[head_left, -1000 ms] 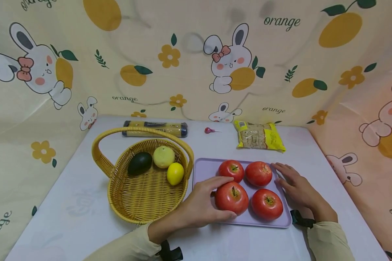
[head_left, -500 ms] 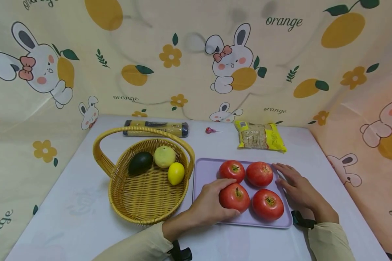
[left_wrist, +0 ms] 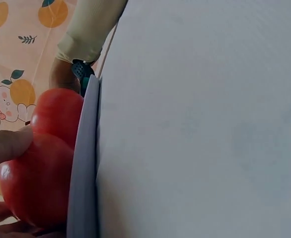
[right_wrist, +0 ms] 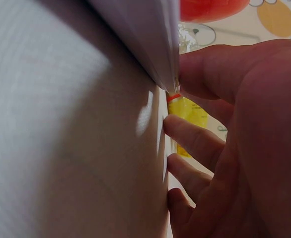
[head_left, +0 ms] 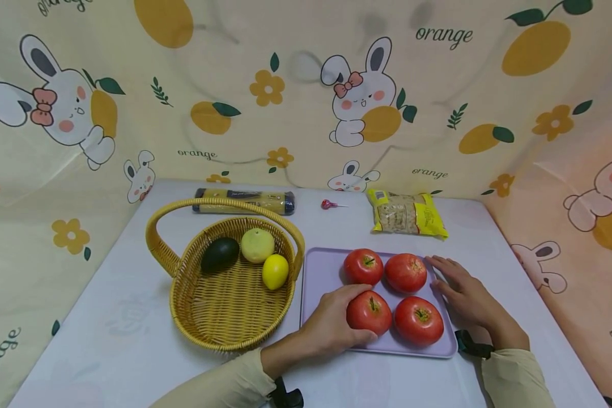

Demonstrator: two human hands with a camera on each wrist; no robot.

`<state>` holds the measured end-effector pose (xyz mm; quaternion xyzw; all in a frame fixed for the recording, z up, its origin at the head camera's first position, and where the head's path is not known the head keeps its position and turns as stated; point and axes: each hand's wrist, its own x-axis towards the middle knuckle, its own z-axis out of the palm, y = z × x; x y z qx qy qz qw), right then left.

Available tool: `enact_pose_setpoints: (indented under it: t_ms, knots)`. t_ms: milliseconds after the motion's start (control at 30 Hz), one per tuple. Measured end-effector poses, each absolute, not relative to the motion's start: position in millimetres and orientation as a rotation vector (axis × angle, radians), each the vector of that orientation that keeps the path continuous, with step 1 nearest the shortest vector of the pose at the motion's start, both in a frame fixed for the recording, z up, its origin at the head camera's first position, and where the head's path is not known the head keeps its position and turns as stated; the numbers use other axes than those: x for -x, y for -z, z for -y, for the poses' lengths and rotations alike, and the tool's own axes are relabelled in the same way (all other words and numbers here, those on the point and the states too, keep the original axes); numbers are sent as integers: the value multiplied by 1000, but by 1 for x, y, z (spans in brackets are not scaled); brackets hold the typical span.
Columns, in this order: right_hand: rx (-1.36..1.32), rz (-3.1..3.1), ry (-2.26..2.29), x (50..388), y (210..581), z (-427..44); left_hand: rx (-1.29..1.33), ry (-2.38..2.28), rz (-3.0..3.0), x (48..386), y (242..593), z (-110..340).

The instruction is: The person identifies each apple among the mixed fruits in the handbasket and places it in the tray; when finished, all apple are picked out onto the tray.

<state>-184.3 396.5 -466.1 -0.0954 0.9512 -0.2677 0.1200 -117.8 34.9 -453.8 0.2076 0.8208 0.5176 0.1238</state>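
Note:
My left hand (head_left: 334, 320) curls its thumb and fingers around the front-left red apple (head_left: 371, 313), which sits on a lilac tray (head_left: 322, 266). In the left wrist view the thumb lies along this apple (left_wrist: 38, 183), and a second apple (left_wrist: 61, 114) stands just behind it. Three more apples share the tray: back left (head_left: 362, 266), back right (head_left: 406, 273) and front right (head_left: 419, 321). At the tray's right edge rests my right hand (head_left: 466, 294), fingers extended. In the right wrist view its thumb (right_wrist: 210, 72) touches the tray rim (right_wrist: 150, 39), with fingertips down at the tabletop.
Left of the tray stands a wicker basket (head_left: 178, 309) with a tall handle, holding an avocado (head_left: 220, 255), a pale green round fruit (head_left: 257, 245) and a lemon (head_left: 275, 272). Along the back lie a noodle pack (head_left: 245, 202), a lollipop (head_left: 328, 204) and a yellow bag (head_left: 407, 213).
My left hand has moved slightly right and lowered the apple onto the tray, close beside the front-right one. The right hand has stayed at the tray's edge.

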Motion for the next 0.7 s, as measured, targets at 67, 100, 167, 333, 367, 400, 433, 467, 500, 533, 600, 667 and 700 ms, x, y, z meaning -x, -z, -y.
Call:
enact_pose_setpoints:
  t_ms: [67,100,167,333,367,400,433,467,500,533,600,667,700]
  knots:
    - [284,-2781,782,185,466,-396,-593,-1485,-2416,118,454,-35]
    - [285,-2782,782,185,466,-396,-588,-1473,-2426,118,454,-35]
    - [294,-2786,780,185,466,-397,-581,-1441,-2453,118,454,-34]
    - [307,-2786,790,186,467,-397,-594,-1360,-2507,116,449,-32]
    - [309,-2785,794,186,467,-397,-606,-1343,-2522,115,448,-30]
    - [309,-2784,796,186,467,-397,-616,-1324,-2539,114,446,-28]
    - [310,-2784,797,186,467,-397,-634,-1302,-2561,112,443,-26]
    - [311,-2783,799,187,468,-397,-654,-1290,-2584,111,440,-22]
    - [310,-2781,798,187,468,-397,-671,-1288,-2599,109,436,-19]
    - [306,-2778,797,187,468,-397,-696,-1289,-2613,108,432,-14]
    - [295,-2776,780,186,467,-397,-757,-1337,-2617,105,422,-2]
    - [272,-2781,754,185,464,-398,-847,-1458,-2591,103,413,12]
    - [266,-2790,738,185,463,-398,-900,-1525,-2573,102,408,20]
